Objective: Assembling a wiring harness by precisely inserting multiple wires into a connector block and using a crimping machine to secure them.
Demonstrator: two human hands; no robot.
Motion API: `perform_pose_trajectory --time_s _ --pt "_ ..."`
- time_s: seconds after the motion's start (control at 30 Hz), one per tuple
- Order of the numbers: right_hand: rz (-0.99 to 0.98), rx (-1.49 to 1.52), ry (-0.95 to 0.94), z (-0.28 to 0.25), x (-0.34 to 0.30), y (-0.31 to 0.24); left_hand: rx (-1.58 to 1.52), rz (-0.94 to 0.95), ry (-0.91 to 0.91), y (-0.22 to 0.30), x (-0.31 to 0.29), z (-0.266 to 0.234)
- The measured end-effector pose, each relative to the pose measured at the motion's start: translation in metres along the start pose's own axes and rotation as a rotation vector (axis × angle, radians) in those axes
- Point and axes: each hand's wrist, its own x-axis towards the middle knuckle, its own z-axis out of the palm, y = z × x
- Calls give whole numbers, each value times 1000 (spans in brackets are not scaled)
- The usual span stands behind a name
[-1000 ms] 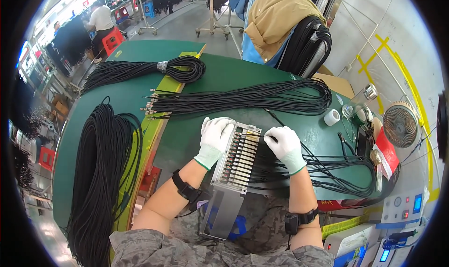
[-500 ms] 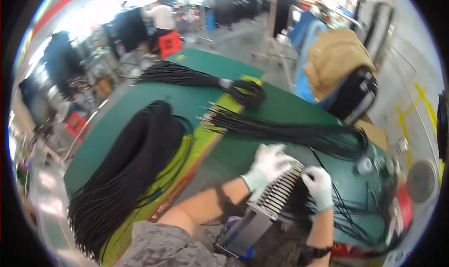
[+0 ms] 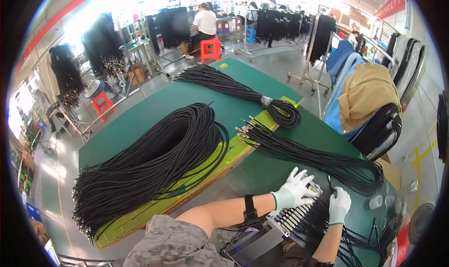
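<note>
Wide head-ht. fisheye view, dn/fwd

Fixture (image 3: 287,221) right of cable bundle (image 3: 145,169)

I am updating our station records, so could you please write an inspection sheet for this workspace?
Surface: green table, with a yellow-green strip partly under the cables.
Job's things: slotted metal fixture holding a row of light pieces.
Clutter: white roll toward the table's right side.
Hands: both white-gloved; left hand lies over the fixture's far end; right hand is beside it, fingers curled, any hold unclear.
Cables: large looped black bundle at left; tied bundle at the far side; loose bundle beyond the hands.
Surroundings: person at a red stool; tan garment beyond the table.
</note>
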Motion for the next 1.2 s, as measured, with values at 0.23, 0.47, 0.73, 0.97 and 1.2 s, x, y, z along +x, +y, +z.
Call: perform_pose_trajectory --time_s 0.23,0.47,0.73,0.97,1.2 --pt "-480 536 96 -45 5 -62 -149 -109 449 -41 -4 -7" --pt "-607 583 92 -44 -10 -61 -469 -43 511 -22 7 -14" --pt "-307 595 -51 -39 -18 -58 -305 91 612 -27 4 -16" --pt "-365 480 49 -33 -13 -47 -294 -201 516 -34 1 -13" --pt "-383 359 77 -30 -12 -47 -231 -261 415 -38 2 -7"
